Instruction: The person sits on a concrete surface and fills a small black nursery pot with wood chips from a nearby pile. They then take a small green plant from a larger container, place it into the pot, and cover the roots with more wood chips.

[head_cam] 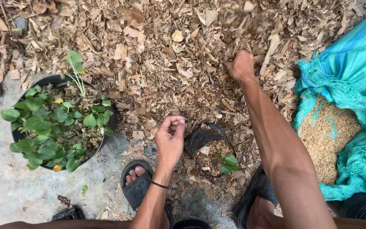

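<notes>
Dry wood chips and leaf mulch [162, 63] cover the ground beyond a small black nursery bag [206, 142] holding a seedling, where the right hand [240, 65] closes down into the heap, while the left hand [170, 140] hovers loosely curled and empty just beside the bag's rim.

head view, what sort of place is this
Likely an outdoor potting spot in a garden or nursery: a heap of dry mulch on the ground, a black pot of leafy plants, and an open teal sack of husks.
</notes>
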`<move>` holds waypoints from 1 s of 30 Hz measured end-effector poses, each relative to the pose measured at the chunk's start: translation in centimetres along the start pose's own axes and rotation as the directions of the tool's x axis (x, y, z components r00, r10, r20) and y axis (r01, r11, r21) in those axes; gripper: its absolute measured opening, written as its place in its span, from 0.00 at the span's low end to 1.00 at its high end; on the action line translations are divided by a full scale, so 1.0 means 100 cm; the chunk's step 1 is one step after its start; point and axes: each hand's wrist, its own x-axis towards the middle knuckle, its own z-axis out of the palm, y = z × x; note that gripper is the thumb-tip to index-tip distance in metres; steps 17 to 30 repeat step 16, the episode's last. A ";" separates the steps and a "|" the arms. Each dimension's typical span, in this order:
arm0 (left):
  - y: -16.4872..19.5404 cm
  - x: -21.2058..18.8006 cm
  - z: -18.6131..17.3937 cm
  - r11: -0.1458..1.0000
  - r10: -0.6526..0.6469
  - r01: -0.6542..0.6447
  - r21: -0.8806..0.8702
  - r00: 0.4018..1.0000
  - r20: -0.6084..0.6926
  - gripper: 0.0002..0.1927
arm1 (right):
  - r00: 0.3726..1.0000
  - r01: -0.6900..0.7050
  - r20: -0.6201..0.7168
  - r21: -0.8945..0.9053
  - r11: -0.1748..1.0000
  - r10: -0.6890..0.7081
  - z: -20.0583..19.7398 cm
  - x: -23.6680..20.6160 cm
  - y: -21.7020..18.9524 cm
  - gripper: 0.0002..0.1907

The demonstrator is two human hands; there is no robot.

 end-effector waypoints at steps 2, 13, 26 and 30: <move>0.011 -0.002 -0.001 1.000 0.007 -0.007 -0.012 1.000 0.028 0.06 | 1.000 -0.002 -0.018 -0.029 1.000 0.002 -0.007 -0.007 -0.002 0.18; 0.086 -0.013 -0.017 0.910 0.036 -0.155 0.384 0.953 0.299 0.17 | 0.999 -0.054 0.007 0.051 0.997 0.054 -0.037 -0.051 0.025 0.21; 0.096 -0.015 -0.017 0.867 -0.011 -0.158 0.473 0.942 0.336 0.20 | 0.990 -0.140 0.029 0.251 0.958 0.137 -0.057 -0.086 0.037 0.22; 0.096 -0.015 -0.017 0.867 -0.011 -0.158 0.473 0.942 0.336 0.20 | 0.990 -0.140 0.029 0.251 0.958 0.137 -0.057 -0.086 0.037 0.22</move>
